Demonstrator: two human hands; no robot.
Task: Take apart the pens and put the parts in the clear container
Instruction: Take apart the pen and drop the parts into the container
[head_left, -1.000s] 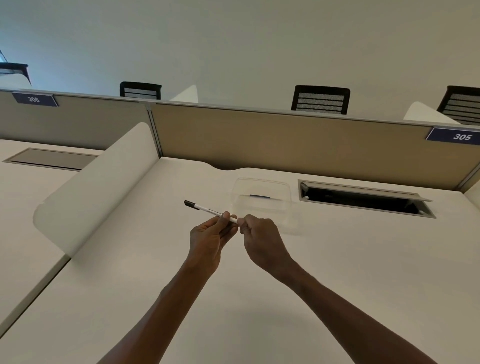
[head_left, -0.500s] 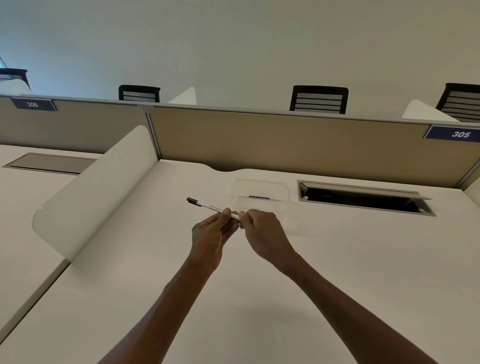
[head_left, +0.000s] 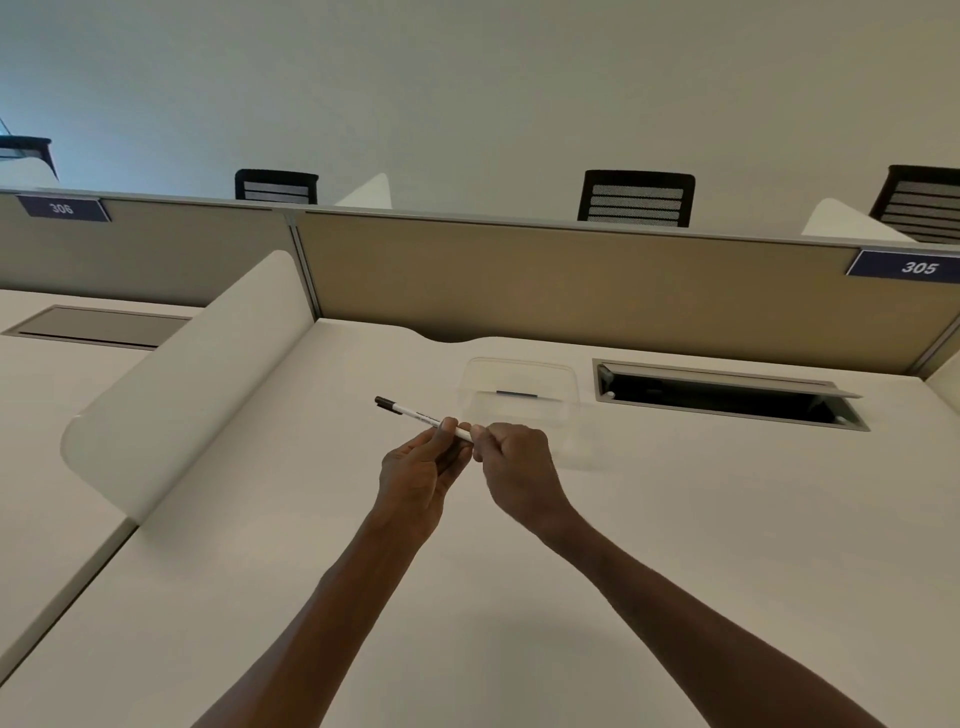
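Pen (head_left: 423, 417), white-barrelled with a dark end pointing far-left, is held in the air above the white desk (head_left: 675, 519), just near of the clear container (head_left: 519, 395). The left hand (head_left: 415, 473) pinches the barrel between thumb and fingertips; the right hand (head_left: 511, 457) is closed on the pen's near-right end, which its fingers hide, so whether anything has come loose there cannot be told. The container holds one small dark part, seemingly from earlier dismantling. This pen looks largely whole, so most of its disassembly is left. To the right lies an open cable hatch (head_left: 727, 395)
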